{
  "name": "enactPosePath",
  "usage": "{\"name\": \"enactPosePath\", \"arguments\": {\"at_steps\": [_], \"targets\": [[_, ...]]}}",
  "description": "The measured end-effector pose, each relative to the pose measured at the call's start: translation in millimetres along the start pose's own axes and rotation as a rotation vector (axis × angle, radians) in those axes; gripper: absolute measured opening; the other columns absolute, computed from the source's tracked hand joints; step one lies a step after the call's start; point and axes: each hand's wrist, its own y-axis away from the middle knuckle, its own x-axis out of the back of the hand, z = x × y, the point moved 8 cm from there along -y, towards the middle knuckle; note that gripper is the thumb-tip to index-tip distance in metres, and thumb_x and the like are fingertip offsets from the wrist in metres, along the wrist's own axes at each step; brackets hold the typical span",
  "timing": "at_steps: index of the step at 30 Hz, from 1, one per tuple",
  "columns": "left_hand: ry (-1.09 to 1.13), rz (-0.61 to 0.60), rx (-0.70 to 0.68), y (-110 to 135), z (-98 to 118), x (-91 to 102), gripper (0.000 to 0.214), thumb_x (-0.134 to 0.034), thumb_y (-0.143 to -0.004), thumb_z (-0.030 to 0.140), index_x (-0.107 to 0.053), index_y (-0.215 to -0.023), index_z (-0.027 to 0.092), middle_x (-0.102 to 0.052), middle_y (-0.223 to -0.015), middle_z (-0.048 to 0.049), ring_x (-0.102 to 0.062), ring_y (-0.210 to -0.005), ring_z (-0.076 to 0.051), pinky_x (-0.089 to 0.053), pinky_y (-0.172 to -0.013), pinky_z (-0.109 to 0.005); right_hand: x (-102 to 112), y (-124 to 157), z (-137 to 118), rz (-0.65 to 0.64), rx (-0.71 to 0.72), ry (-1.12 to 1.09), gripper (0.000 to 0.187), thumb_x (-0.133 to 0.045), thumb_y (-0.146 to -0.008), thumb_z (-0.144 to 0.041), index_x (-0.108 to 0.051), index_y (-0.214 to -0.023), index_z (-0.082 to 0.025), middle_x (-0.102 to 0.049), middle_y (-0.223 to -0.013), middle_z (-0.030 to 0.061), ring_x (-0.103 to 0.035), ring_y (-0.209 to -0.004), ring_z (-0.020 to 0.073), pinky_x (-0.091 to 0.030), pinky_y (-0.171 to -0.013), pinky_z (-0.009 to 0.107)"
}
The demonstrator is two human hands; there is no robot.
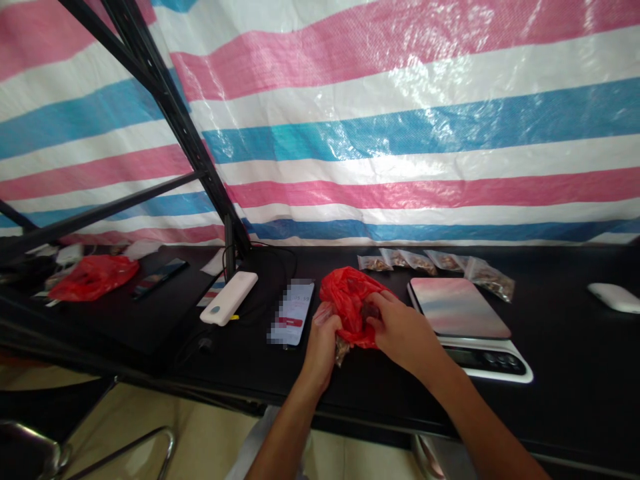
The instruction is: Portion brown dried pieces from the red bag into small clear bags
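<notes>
Both my hands are on a crumpled red plastic bag (347, 293) on the black table (565, 347). My left hand (323, 340) grips the bag's lower left side, and a small clear packet of brown bits pokes out beneath it. My right hand (400, 330) is closed at the bag's mouth, its fingertips pinching something dark that I cannot make out.
A digital scale (463, 320) sits right of the bag, with several small clear packets (440, 263) behind it. A phone (293, 312) and a white power bank (229, 298) lie to the left. Further left are another red bag (93, 277) and a black metal frame (220, 193). A white mouse (614, 297) sits far right.
</notes>
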Motion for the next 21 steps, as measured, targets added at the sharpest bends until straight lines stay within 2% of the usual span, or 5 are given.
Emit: {"name": "enactPosePath", "arguments": {"at_steps": [7, 11, 16, 21], "targets": [[0.090, -0.008, 0.070, -2.5, -3.7, 3.1, 0.008, -0.055, -0.058, 0.017, -0.052, -0.064, 0.020, -0.047, -0.063, 0.0048, -0.040, -0.049, -0.008, -0.036, -0.046, -0.020, 5.5, -1.0, 6.3, 0.033, -0.074, -0.054, 0.022, -0.056, -0.090, -0.017, -0.068, -0.108, -0.024, -0.071, -0.124, 0.0063, -0.070, -0.104, 0.0252, -0.045, -0.080, 0.032], [0.167, -0.004, 0.109, -1.8, -4.1, 2.5, 0.011, -0.055, -0.057, 0.017, -0.054, -0.067, 0.019, -0.046, -0.060, 0.0063, -0.039, -0.047, -0.007, -0.036, -0.047, -0.020, 5.1, -1.8, 4.2, 0.043, -0.039, -0.080, 0.023, -0.055, -0.091, -0.018, -0.068, -0.110, -0.023, -0.074, -0.119, 0.0072, -0.070, -0.100, 0.0264, -0.044, -0.079, 0.034], [0.262, -0.020, 0.170, -0.7, -3.8, -1.6, 0.016, -0.058, -0.052, 0.016, -0.052, -0.067, 0.019, -0.049, -0.062, 0.0059, -0.042, -0.049, -0.006, -0.035, -0.046, -0.018, 7.3, -4.2, 8.1, 0.066, 0.027, -0.195, 0.028, -0.059, -0.086, -0.011, -0.069, -0.109, -0.025, -0.075, -0.118, 0.0034, -0.069, -0.105, 0.0236, -0.046, -0.088, 0.033], [0.295, -0.072, 0.263, 1.6, -11.5, -7.4, 0.016, -0.058, -0.048, 0.016, -0.053, -0.064, 0.018, -0.049, -0.056, 0.0049, -0.040, -0.044, -0.007, -0.033, -0.041, -0.021, 6.0, -7.2, 15.7, 0.049, 0.001, -0.267, 0.027, -0.062, -0.086, -0.013, -0.069, -0.108, -0.026, -0.077, -0.111, 0.0022, -0.069, -0.103, 0.0246, -0.047, -0.091, 0.035]]}}
